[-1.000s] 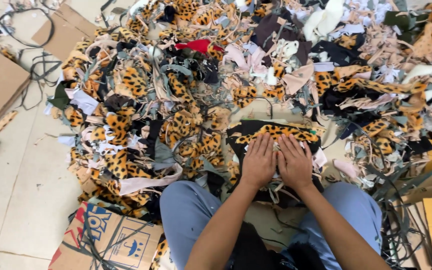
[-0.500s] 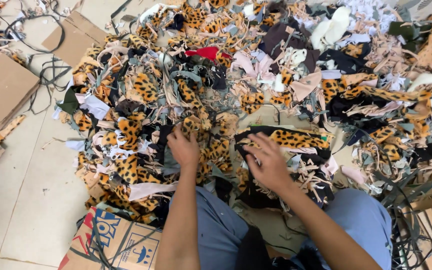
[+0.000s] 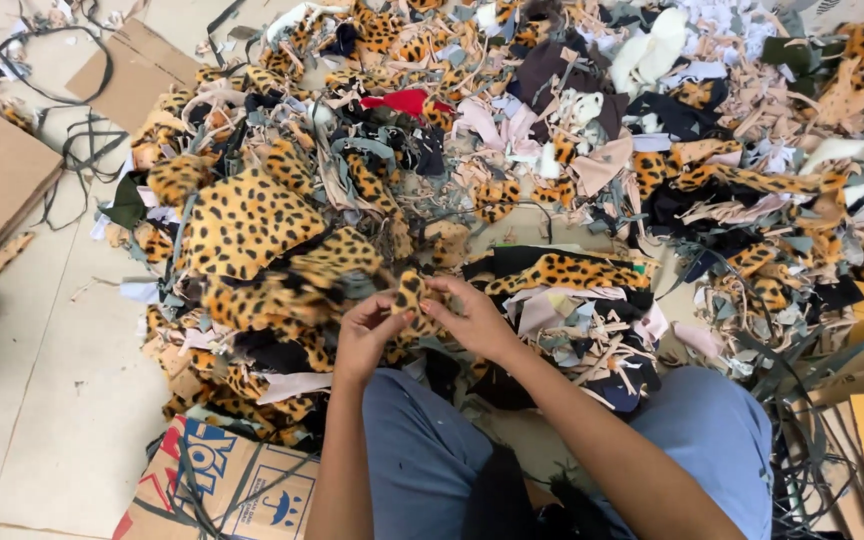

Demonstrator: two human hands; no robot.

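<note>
Your left hand (image 3: 367,335) pinches the large leopard-print piece (image 3: 252,225) trailing left of your fingers; your right hand (image 3: 472,320) seems clamped on its near corner. Keep both grips tight, spreading it clear of the scrap pile (image 3: 592,150) beyond.

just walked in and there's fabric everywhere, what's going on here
A person in blue trousers sits on the floor in front of a big heap of fabric scraps. Both hands meet over the lap: the left hand and right hand pinch a leopard-print piece that trails off to the left over the heap. A smaller stack of leopard, black and pink offcuts lies just right of the hands. Flattened cardboard boxes lie around the edges.
</note>
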